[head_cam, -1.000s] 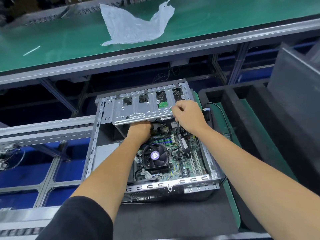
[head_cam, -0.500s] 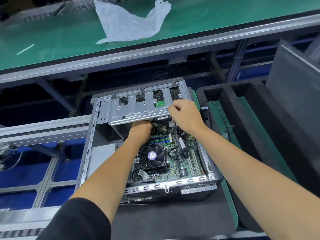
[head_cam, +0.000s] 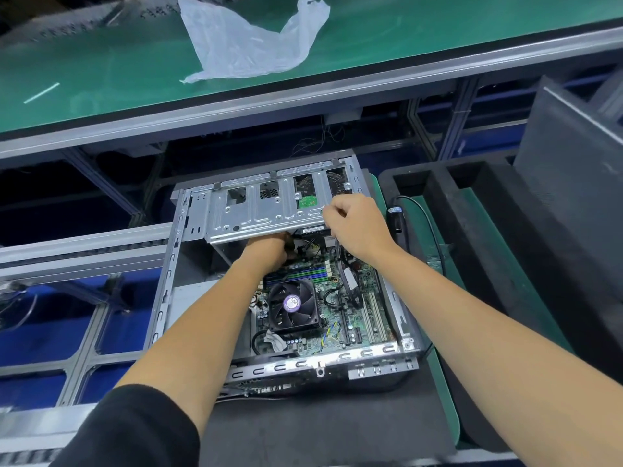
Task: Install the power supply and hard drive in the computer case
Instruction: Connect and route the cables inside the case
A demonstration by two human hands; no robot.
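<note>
An opened computer case [head_cam: 168,298] is laid on a dark mat, motherboard exposed. Its metal drive cage [head_cam: 263,214] is gripped at the right edge by the curled right hand [head_cam: 357,227]. The left hand [head_cam: 266,254] is reached beneath the cage; its grip cannot be told.

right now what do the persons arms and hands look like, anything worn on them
Both hands are bare: no gloves, rings or watch show on the left hand or the right hand. Both forearms are uncovered. A black sleeve covers the left upper arm, ending above the elbow. No sleeve shows on the right arm within the picture. No wrist strap or cable is visible on either.
</note>
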